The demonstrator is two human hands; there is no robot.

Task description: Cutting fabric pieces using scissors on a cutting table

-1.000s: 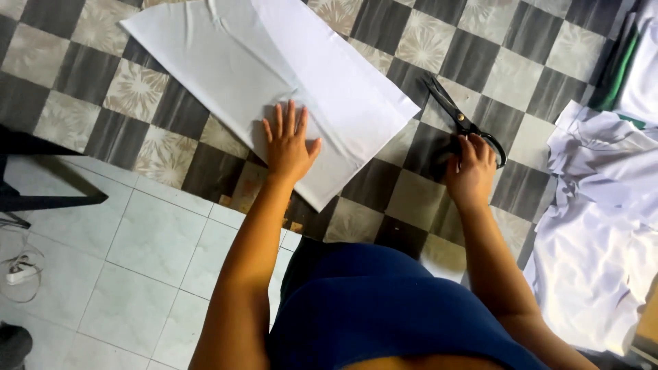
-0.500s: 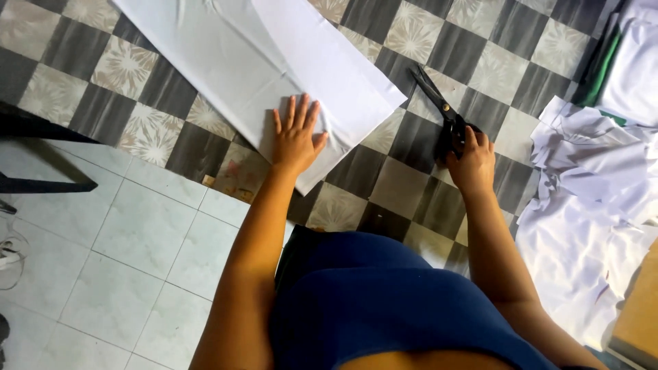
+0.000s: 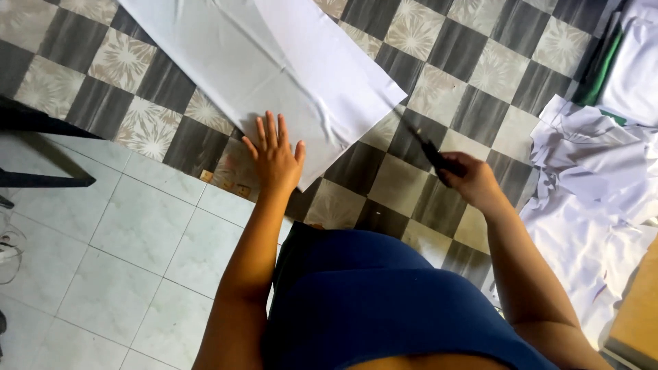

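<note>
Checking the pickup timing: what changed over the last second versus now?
The right hand has closed on the black scissors, which lay flat on the checkered floor a second ago, and lifted them; the blades now point up-left toward the white fabric. Its grip is on the handles. The left hand stays pressed flat on the fabric's near corner. The fabric and the pile of white cloth on the right look unmoved.

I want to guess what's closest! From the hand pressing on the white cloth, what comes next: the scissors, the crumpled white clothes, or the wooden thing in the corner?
From the left hand:
1. Scissors, to its right, in the right hand.
2. Crumpled white clothes, farther right.
3. Wooden thing, bottom right corner.
</note>
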